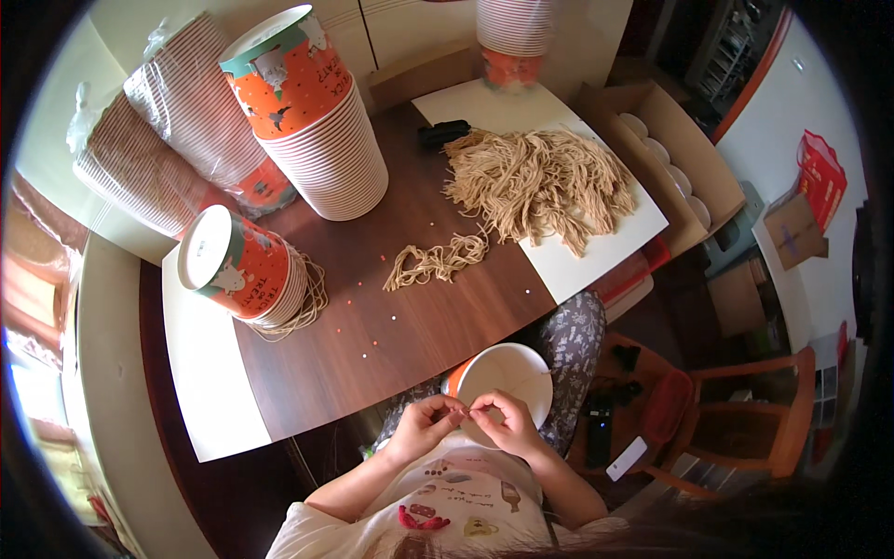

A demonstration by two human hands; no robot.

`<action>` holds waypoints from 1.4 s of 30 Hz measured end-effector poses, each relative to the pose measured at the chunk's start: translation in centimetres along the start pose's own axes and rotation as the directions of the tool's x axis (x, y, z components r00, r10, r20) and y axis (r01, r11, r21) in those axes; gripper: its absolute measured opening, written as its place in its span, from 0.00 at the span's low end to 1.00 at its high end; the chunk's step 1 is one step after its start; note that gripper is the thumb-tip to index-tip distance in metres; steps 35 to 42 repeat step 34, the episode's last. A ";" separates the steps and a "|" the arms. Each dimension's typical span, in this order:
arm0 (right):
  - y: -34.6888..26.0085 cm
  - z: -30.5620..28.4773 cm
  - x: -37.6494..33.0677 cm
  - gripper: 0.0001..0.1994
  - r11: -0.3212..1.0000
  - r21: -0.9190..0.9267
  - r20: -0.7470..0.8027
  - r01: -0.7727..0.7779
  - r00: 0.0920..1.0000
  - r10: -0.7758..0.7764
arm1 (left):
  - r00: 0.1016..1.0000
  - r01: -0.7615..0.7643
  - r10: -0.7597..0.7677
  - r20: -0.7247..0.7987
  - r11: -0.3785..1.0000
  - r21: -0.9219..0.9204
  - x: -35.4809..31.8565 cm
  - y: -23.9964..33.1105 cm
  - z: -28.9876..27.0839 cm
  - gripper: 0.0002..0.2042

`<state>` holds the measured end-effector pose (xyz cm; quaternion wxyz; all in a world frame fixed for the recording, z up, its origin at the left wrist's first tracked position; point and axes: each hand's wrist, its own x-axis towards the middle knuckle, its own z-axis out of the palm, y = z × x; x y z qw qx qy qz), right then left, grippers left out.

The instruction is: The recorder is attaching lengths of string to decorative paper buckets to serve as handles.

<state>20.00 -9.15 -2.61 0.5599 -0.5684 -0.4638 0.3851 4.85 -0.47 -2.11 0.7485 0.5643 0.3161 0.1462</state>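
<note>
My left hand (428, 427) and my right hand (506, 425) meet over my lap, thumbs and fingertips pinched close together. Whatever lies between the fingertips is too small to make out. Just beyond them, a paper bucket (528, 371) with a white inside and an orange outside stands between my legs. A faint thin strand seems to cross its inner wall. On the table, a small bundle of beige cords (438, 260) lies ahead of my hands. A large heap of similar cords (540, 182) spreads over the table's white right end.
The brown-and-white table (372, 373) holds a short bucket stack (247, 265) with cords round its base and a tall stack (307, 121). Wrapped stacks (200, 102) stand far left. A black object (444, 134) touches the cord heap. Right are a cardboard box (689, 200) and wooden chair (745, 419).
</note>
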 end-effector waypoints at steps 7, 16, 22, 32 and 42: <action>-0.4 0.1 -0.1 0.04 0.999 -0.036 0.006 -0.003 1.000 0.004 | 0.984 -0.082 0.138 -0.116 0.917 0.391 -0.2 -0.1 0.3 0.08; -0.3 0.2 -0.1 0.04 1.000 -0.007 -0.016 -0.012 1.000 0.012 | 0.961 -0.184 0.276 -0.030 0.713 0.677 -0.5 3.0 0.2 0.06; -1.1 -0.1 0.3 0.03 0.999 -0.024 0.051 -0.028 0.998 0.030 | 0.933 -0.311 0.344 0.106 0.618 0.722 -0.4 4.1 -0.4 0.06; -1.5 -0.3 0.4 0.03 0.999 -0.033 0.082 0.021 0.996 -0.019 | 0.975 -0.197 0.224 -0.011 0.880 0.431 -0.8 2.2 -0.5 0.06; -1.7 -0.4 0.4 0.03 0.998 -0.056 0.090 0.026 0.996 -0.021 | 0.986 -0.139 0.165 -0.029 0.903 0.406 -0.8 2.5 -0.4 0.05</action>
